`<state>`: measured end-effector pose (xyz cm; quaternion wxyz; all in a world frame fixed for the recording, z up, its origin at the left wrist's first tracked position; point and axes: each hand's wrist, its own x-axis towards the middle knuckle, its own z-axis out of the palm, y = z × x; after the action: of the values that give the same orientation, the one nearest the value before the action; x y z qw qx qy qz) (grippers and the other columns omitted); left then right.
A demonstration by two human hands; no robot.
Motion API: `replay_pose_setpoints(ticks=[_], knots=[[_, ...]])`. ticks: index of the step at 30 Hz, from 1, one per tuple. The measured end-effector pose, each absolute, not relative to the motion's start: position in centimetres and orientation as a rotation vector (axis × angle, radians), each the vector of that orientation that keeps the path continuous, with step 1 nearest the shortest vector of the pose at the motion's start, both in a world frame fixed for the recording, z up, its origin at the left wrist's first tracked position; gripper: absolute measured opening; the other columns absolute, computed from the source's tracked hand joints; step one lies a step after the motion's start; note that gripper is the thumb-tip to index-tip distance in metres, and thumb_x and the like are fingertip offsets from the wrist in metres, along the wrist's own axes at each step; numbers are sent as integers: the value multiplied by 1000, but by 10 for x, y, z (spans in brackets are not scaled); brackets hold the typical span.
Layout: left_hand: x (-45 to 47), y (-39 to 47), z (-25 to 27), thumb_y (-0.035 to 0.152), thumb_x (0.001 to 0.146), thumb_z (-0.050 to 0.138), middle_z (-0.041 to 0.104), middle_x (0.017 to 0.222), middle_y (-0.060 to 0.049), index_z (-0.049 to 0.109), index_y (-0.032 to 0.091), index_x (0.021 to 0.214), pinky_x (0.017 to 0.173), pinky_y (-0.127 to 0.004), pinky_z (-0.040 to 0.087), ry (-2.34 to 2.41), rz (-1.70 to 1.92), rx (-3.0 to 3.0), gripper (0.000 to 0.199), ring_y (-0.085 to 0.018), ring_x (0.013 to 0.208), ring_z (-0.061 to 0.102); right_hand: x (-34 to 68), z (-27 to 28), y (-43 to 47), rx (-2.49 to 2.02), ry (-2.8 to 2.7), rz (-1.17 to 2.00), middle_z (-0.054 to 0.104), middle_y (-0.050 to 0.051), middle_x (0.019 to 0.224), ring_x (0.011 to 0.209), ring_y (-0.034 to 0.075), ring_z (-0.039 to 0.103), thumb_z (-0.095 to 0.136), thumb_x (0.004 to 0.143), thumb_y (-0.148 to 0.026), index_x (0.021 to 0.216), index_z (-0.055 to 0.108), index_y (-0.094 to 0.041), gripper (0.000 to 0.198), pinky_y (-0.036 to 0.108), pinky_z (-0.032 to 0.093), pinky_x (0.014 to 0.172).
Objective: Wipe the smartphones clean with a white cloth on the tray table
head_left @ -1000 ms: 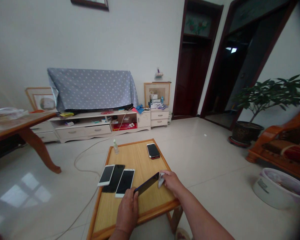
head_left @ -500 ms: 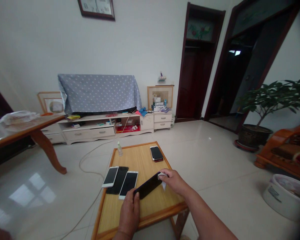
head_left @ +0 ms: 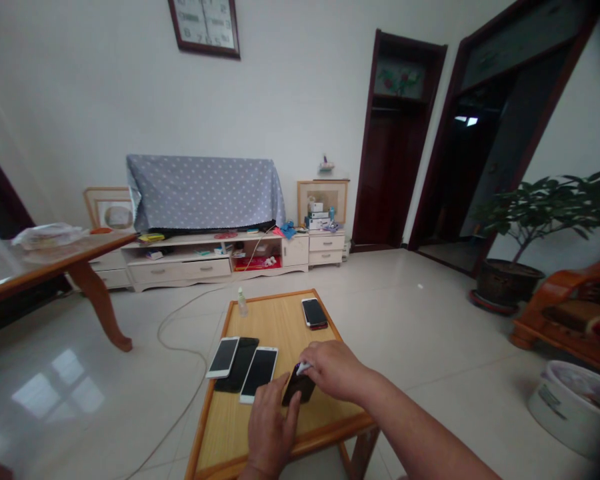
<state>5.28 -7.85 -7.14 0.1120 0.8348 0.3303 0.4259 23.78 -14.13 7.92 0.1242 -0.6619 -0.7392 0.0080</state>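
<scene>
Holding the dark phone (head_left: 303, 389) tilted over the table (head_left: 280, 310), my left hand (head_left: 271, 427) is gripping its left side, seemingly bracing it while my right hand (head_left: 334, 367) is pinching a white tissue (head_left: 303, 367) (mostly hidden from me) against its upper end.

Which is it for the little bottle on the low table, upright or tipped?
Upright: the bottle rests base-down on the low table, its pale green top pointing up.

Phones (head_left: 259, 375) on table (head_left: 280, 319), cabinet (head_left: 180, 270) behind
</scene>
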Motion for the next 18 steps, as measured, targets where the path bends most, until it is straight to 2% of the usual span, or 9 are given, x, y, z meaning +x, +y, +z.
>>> replay_pose_setpoints(ticks=[5, 10, 12, 16, 18], knots=[[57, -84, -67, 38, 98, 50, 70, 92, -5, 63, 24, 118, 72, -31, 52, 1060, 1168, 2423, 27, -20, 86, 65, 220, 84, -134, -1858, -2215, 67, 72, 7, 95, 81, 20, 64, 56, 90, -28, 96, 74, -21, 20, 27, 39, 68], [53, -80, -69, 42, 99, 47, 68, 83, -4, 66, 24, 111, 65, -28, 48, 1135, 1133, 2372, 29, -20, 81, 65, 237, 61, -127, -1625, -1782, 312, 68, 4, 84, 85, 16, 61, 53, 93, -33, 78, 72, -20, 27, 26, 43, 76], [52, -79, -70, 44, 99, 48, 67, 81, -3, 66, 24, 108, 64, -28, 47, 1148, 1115, 2355, 29, -20, 80, 65, 246, 48, -126, -1593, -1471, 396, 67, 4, 83, 80, 17, 60, 53, 92, -38, 76, 70, -19, 30, 27, 45, 72], [51, -80, -70, 46, 98, 48, 67, 81, -3, 67, 25, 107, 65, -29, 47, 1138, 1091, 2347, 29, -21, 79, 65, 244, 33, -128, -1487, -887, 637, 66, 2, 73, 61, 16, 58, 60, 81, -50, 92, 65, -19, 33, 27, 44, 55], [51, -80, -70, 46, 98, 48, 68, 82, -4, 66, 25, 109, 65, -30, 47, 1133, 1093, 2337, 30, -21, 80, 65, 233, 33, -130, -1398, -757, 676, 67, 2, 72, 60, 17, 60, 64, 77, -53, 90, 60, -19, 36, 26, 45, 54]])
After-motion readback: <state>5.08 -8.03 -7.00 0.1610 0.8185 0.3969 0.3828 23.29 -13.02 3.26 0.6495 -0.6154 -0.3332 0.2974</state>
